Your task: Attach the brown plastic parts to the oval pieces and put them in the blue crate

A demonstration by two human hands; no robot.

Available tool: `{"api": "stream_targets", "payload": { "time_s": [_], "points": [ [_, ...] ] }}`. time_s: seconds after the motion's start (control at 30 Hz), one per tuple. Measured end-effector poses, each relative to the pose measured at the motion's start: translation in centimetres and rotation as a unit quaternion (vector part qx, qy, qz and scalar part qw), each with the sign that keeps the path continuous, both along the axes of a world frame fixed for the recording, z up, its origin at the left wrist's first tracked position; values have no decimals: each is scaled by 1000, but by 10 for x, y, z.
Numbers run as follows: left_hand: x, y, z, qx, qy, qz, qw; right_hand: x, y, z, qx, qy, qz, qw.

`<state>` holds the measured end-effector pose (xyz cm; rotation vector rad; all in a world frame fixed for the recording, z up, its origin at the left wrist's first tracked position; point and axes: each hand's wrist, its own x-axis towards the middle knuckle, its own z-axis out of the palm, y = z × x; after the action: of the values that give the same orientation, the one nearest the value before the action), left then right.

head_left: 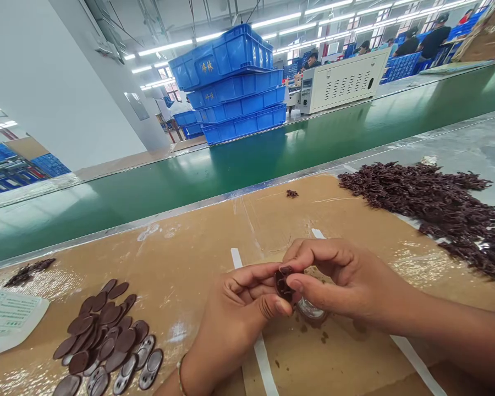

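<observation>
Between my two hands is a small dark brown oval piece (282, 285), held over the brown-covered table. My left hand (241, 308) pinches its left side between thumb and fingers. From the right, the thumb and forefinger of my right hand (338, 278) close on its upper edge, where a small dark bit shows; whether that bit is a separate part I cannot tell. Partly hidden under my right hand sits a small clear round dish (311, 309). To the left of my left hand lies a loose pile of brown oval pieces (107, 335), some with shiny hollow sides up.
A heap of small dark strips (429, 203) spreads at the right, with a tiny clump (291, 193) near the far edge. Beyond runs a green conveyor belt (247, 159). Stacked blue crates (239, 82) and a beige machine (346, 80) stand behind it. Several people sit far back.
</observation>
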<state>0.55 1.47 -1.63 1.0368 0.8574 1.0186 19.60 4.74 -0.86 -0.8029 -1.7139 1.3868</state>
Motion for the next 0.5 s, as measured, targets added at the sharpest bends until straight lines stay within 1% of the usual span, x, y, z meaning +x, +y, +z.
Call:
{"api": "stream_targets", "payload": {
  "time_s": [0.5],
  "points": [
    [0,0,0,-4,-2,6,1000,1,-1,0,-5,-3,0,1000]
  ]
}}
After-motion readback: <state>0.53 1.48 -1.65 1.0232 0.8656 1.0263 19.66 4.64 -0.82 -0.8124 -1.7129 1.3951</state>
